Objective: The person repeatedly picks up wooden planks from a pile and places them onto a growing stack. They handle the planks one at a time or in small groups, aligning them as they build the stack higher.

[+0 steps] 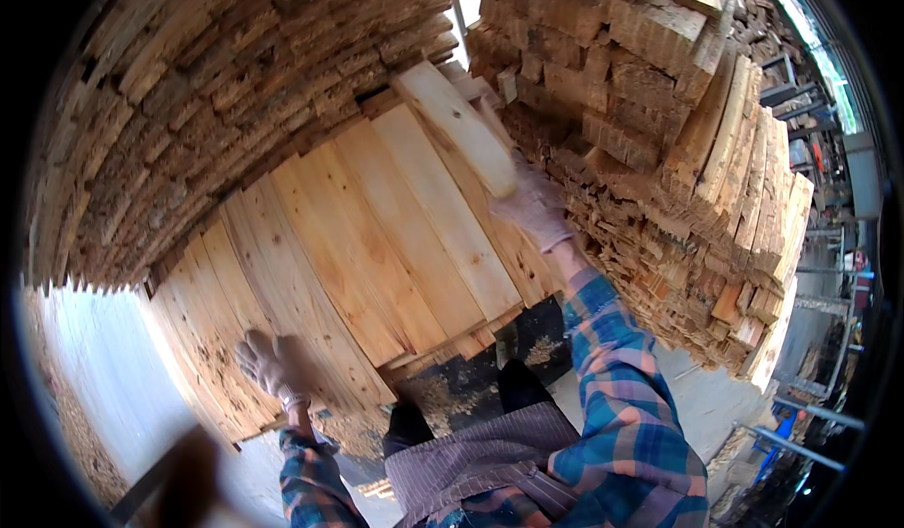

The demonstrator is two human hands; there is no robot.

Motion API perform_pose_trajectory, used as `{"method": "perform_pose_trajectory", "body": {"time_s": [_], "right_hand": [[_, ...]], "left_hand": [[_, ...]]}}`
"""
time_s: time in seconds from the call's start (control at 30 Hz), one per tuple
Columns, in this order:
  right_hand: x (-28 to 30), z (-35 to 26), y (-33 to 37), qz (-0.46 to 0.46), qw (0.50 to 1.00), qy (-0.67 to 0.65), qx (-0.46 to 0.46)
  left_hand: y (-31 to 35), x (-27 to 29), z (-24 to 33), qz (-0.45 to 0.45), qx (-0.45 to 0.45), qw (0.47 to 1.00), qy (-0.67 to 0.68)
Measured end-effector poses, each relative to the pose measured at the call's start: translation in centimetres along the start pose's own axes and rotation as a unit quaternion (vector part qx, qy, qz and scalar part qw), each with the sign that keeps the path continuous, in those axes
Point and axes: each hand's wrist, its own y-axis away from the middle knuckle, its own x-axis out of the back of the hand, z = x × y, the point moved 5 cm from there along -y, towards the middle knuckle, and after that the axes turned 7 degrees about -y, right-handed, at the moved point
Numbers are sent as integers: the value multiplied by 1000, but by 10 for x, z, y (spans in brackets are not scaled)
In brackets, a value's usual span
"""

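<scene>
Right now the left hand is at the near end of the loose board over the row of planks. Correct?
Not the left hand: the head view shows the right hand at the near end of the loose board over the row of planks.

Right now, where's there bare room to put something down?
The flat boards are bare in the middle, between the left hand and the short board by the right hand. Pale floor shows left of them. It's crowded where the right hand meets the right stack, and tight along the back stack.
</scene>
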Motion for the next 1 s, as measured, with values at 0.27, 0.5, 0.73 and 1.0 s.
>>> {"method": "perform_pose_trajectory", "body": {"time_s": [0.27, 0.5, 0.73, 1.0], "right_hand": [[-22, 64, -8, 64, 973, -220, 36], [-14, 75, 1, 68, 981, -182, -14], [93, -10, 80, 41, 997, 6, 71], [311, 107, 99, 280, 957, -70, 10]], "left_hand": [[3, 11, 4, -72, 19, 994, -75], [7, 0, 10, -83, 17, 992, -96], [-24, 50, 18, -159, 29, 974, 159], [35, 345, 410, -151, -365, 607, 690]]}}
